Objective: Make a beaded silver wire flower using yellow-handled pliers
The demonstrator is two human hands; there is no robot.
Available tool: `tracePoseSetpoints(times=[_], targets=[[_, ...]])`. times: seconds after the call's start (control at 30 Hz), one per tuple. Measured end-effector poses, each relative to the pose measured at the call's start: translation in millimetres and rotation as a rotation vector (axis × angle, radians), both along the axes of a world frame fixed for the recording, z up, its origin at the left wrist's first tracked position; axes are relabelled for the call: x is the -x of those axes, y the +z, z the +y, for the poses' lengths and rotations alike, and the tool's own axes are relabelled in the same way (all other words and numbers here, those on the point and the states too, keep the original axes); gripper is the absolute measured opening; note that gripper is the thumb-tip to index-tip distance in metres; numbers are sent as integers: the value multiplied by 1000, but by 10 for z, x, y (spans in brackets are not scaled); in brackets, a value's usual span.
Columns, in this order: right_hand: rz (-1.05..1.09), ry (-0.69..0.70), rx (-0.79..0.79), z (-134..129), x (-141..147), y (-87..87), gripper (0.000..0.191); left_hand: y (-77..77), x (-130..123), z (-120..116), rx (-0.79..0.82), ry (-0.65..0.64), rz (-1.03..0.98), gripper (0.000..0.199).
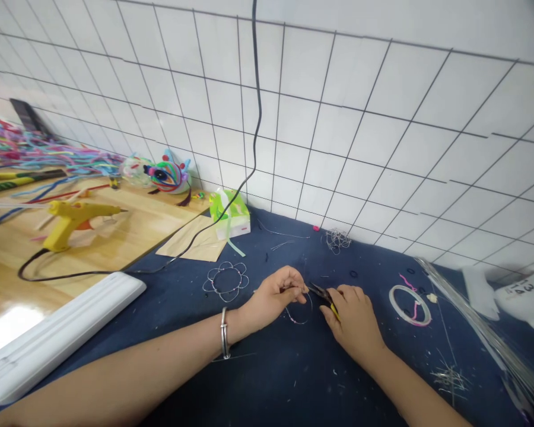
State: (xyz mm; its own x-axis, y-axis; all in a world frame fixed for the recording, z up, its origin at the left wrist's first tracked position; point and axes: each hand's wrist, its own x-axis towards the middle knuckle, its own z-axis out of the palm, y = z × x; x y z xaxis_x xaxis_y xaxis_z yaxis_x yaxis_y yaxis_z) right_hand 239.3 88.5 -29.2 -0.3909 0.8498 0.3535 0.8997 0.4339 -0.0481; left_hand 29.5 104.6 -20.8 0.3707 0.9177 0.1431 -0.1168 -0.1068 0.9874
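Observation:
My left hand [281, 296] pinches a thin wire loop [297, 321] between thumb and fingers, and part of the loop hangs below the fingertips. My right hand [353, 320] is wrapped round a pair of pliers [320, 290] with dark jaws and a bit of yellow handle showing. The jaws point left and end close to my left fingertips; whether they touch the wire I cannot tell. To the left of my left hand, a flower-shaped wire piece [226, 281] lies flat on the dark blue cloth [267, 385].
A yellow glue gun [73, 222] lies on the wooden table [137, 228], its black cord crossing the cloth. A long white case [62, 335] is at left. At right are a tape roll [394, 303], a bundle of wires [476, 323], wire scraps [449, 378] and a white mug [525, 299].

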Motion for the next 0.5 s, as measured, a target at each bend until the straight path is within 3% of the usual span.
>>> tracePoseSetpoints(times=[0.17,0.3,0.37,0.5], targets=[[276,22,96,15,20,154,25,27,-28,-48,19,-154,-11,6],[675,85,484,-34,110,356,27,24,-107,-106,33,-239,5,6],[787,102,592,-69,164,424,24,17,-141,-132,38,-268,11,7],[863,51,592,-110,199,466,18,12,-159,-159,36,-283,23,6]])
